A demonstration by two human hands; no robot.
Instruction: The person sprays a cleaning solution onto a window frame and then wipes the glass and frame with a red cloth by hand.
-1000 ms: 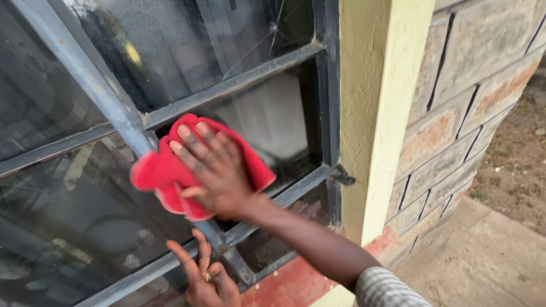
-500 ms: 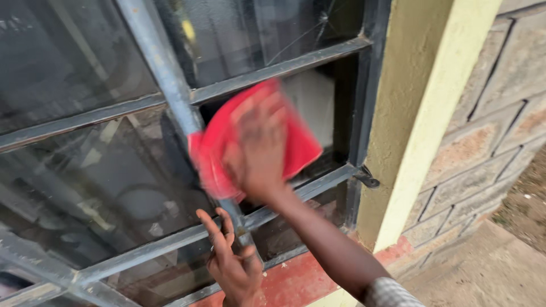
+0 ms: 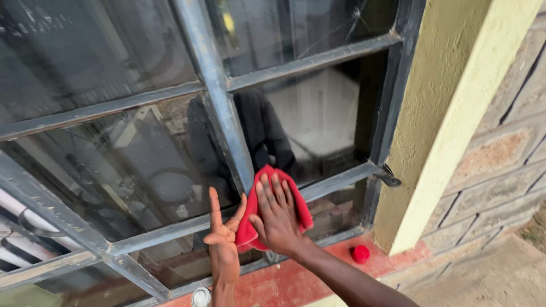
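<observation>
My right hand (image 3: 277, 214) lies flat on a red cloth (image 3: 301, 208) and presses it against the lower part of a window pane (image 3: 321, 122), just right of the grey vertical bar (image 3: 217, 96). My left hand (image 3: 223, 239) rests with its fingers spread against the metal frame (image 3: 159, 234) just left of the cloth, touching its edge. The glass is dark and reflective.
A small red cap (image 3: 360, 253) lies on the red-painted sill (image 3: 296, 279). A round white top of a bottle (image 3: 201, 297) shows at the bottom edge. A metal latch (image 3: 389, 177) sticks out by the yellow jamb (image 3: 449, 113). A stone wall (image 3: 500, 170) is on the right.
My right hand has slid the red cloth down the pane, from mid-pane to just above the lower bar. The view has shifted to the right, and my left hand has risen beside the cloth.
</observation>
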